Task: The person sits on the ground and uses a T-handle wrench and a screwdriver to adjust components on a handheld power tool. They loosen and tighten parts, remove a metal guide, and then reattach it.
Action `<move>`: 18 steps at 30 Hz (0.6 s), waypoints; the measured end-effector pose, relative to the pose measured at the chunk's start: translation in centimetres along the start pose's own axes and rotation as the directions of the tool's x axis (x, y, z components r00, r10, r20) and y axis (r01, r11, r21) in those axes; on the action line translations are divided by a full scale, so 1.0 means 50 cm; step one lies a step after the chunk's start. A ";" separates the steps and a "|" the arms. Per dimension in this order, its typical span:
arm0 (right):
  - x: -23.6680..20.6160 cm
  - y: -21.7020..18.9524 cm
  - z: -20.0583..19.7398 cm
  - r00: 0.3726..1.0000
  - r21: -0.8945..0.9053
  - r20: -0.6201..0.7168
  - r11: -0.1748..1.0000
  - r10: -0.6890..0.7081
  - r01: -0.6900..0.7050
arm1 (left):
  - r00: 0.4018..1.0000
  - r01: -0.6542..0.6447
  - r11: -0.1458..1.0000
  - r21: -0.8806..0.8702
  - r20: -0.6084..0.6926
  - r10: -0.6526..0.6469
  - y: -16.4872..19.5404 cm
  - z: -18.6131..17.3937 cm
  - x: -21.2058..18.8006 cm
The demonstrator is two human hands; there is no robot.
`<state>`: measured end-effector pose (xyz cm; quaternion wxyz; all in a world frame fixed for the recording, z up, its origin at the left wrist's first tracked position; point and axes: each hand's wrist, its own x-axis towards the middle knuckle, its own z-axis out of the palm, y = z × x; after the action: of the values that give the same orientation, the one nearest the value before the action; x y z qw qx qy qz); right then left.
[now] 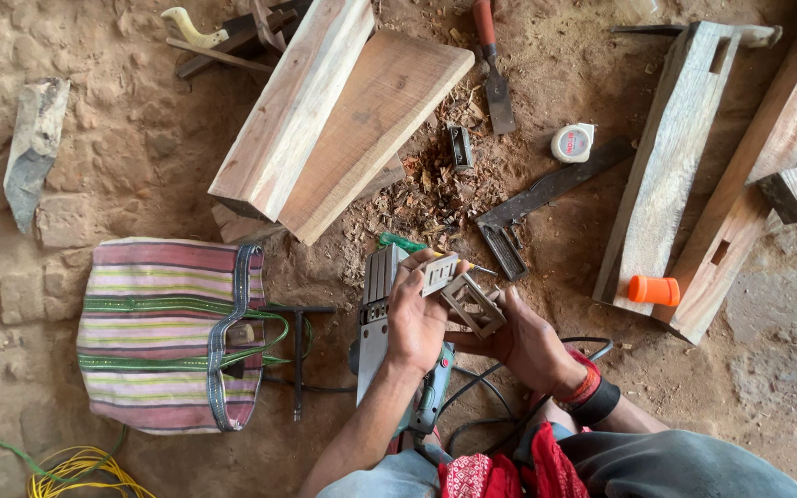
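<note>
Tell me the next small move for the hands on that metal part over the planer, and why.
Probably seat the metal part squarely onto the electric planer. The left hand pinches its upper end and the right hand props it from below, and it sits tilted just off the planer's sole.

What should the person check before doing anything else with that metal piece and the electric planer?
1. Left hand gripping the pale metal plate: ok.
2. Right hand holding the metal bracket: ok.
3. Electric planer resting on the ground, sole facing up: ok.
4. Planer unplugged: cannot tell; the black cord runs out of view.
5. Chisel and try square away from the hands: ok.
</note>
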<state>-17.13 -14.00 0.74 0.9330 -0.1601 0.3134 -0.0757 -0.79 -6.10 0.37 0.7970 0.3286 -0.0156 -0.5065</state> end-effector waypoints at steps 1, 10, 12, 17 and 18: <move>0.003 -0.001 -0.012 1.000 -0.034 -0.003 0.999 0.016 -0.016 | 1.000 0.019 1.000 0.014 0.018 -0.019 0.000 0.000 0.000; 0.029 0.031 -0.113 0.996 -0.325 0.070 0.945 0.051 -0.025 | 0.996 0.071 0.995 0.069 0.042 -0.074 -0.009 0.016 -0.017; 0.028 0.034 -0.117 0.997 -0.243 0.075 0.970 0.036 -0.017 | 0.996 0.081 0.995 0.050 0.043 -0.084 -0.007 0.014 -0.015; 0.022 0.010 -0.084 0.986 -0.139 0.115 0.981 -0.124 0.139 | 0.993 0.008 1.000 0.025 0.114 -0.011 0.008 0.002 -0.003; 0.022 -0.002 -0.072 0.987 -0.142 0.100 0.981 -0.122 0.136 | 0.993 -0.003 0.999 0.038 0.114 -0.001 0.011 0.001 -0.002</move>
<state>-18.48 -15.26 -2.56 0.9248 -0.2522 0.2645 -0.1053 -0.43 -5.91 0.72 0.7886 0.3142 -0.0711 -0.5238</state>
